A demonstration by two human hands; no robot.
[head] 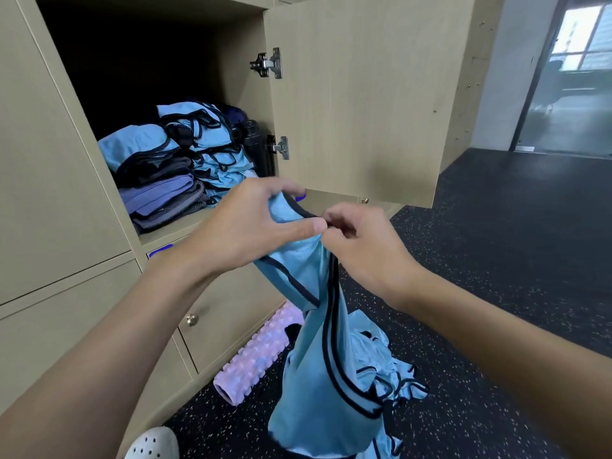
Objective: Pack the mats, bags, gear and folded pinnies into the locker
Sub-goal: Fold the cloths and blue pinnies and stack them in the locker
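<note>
Locker unit (66,160) in pale wood fills the left of the scene, one upper compartment standing open with its door (364,94) swung out to the right on two metal hinges. Dark speckled flooring (496,243) runs away to the far right.

A light-blue mesh pinny (331,392) with navy trim hangs lengthwise in front of the locker, gathered at the top in both hands, its lower end trailing near the floor. Inside the open compartment, folded pinnies (205,140) of the same blue sit piled at the right. A second stack to their left has blue cloth over folded purple and grey cloths (162,197). A black bottle (253,140) stands upright at the compartment's right wall.

A pink ridged foam roller (255,356) lies on the floor against the lower doors. Loose blue pinnies (390,369) are heaped on the floor behind the hanging one.

The left hand (251,226) grips the pinny's top fold, fingers curled over it and thumb stretched along the front. The right hand (364,253), fingers curled in tight, pinches the navy trim right at the left thumb's tip.

A white perforated clog (155,443) shows at the near bottom edge.
</note>
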